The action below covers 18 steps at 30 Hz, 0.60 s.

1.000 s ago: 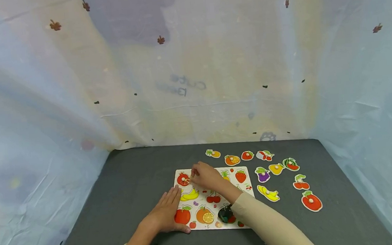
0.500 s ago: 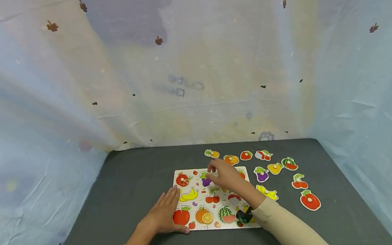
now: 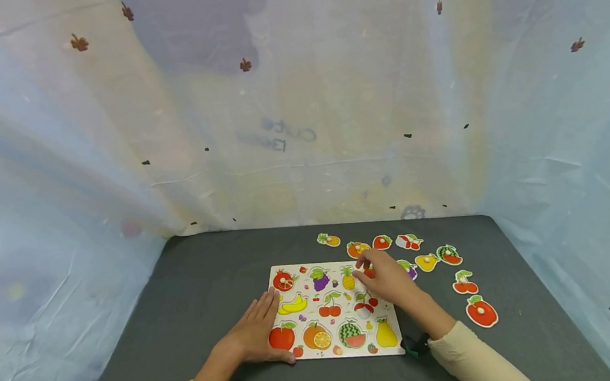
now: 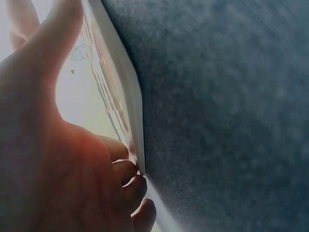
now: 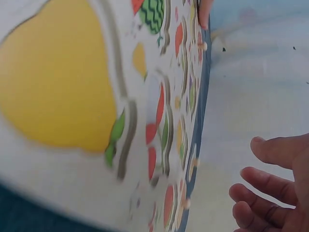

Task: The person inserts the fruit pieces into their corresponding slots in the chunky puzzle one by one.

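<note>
A white fruit puzzle board [image 3: 315,308] lies on the table with printed fruit recesses. My left hand [image 3: 257,331] rests at its left edge, fingers straight over the rim and thumb by the front corner. In the left wrist view the left fingers [image 4: 126,171] meet the board's side. My right hand [image 3: 385,275] is over the board's back right corner near the strawberry recess. Its fingers are loosely bent and apart, and the right wrist view shows nothing between the thumb [image 5: 277,149] and fingers. A pomegranate piece [image 3: 283,281] sits in the back left recess.
Loose knobbed pieces lie behind and right of the board: pineapple [image 3: 329,240], orange [image 3: 357,249], strawberry [image 3: 382,242], pear [image 3: 427,263], watermelon [image 3: 449,255], cherries [image 3: 464,282], apple [image 3: 481,311] and others. The right hand partly covers the grape piece [image 3: 410,268]. A pale curtain [image 3: 296,94] surrounds the table.
My right hand has left the pomegranate piece and moved right across the board to its back right corner. The left hand stays at the left edge.
</note>
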### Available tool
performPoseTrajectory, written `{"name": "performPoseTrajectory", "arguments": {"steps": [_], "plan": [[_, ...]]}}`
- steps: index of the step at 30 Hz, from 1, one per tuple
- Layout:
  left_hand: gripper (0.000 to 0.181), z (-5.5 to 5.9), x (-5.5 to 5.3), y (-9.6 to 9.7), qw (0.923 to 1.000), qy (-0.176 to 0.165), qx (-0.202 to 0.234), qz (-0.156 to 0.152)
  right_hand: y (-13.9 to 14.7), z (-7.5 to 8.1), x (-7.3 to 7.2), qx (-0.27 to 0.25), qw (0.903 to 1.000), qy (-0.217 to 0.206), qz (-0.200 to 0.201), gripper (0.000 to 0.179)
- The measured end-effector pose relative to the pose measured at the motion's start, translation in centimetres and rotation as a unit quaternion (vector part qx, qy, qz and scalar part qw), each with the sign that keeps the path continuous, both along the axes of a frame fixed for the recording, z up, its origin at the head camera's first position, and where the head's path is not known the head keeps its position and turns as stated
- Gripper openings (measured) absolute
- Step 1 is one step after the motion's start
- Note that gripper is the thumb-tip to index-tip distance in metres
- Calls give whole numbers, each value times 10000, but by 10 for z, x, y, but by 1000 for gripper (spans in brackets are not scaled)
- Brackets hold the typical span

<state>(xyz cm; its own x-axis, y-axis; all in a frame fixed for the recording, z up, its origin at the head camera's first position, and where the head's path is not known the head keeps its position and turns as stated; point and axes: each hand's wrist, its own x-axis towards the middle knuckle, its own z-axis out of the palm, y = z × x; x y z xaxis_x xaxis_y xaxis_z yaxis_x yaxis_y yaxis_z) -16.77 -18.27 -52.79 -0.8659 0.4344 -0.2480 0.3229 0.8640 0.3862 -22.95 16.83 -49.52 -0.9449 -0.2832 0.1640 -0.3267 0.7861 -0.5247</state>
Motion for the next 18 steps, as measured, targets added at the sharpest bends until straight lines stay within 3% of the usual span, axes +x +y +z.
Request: {"name": "performPoseTrajectory", "arguments": {"steps": [11,18], "plan": [[144,-3,-1,4,9998,23,-173,-64,50,-1,16,63,9983,-39,-581,20],[146,-3,-2,4,9998,51,-181,-66,83,-9,13,118,9959,-92,-887,23]]}}
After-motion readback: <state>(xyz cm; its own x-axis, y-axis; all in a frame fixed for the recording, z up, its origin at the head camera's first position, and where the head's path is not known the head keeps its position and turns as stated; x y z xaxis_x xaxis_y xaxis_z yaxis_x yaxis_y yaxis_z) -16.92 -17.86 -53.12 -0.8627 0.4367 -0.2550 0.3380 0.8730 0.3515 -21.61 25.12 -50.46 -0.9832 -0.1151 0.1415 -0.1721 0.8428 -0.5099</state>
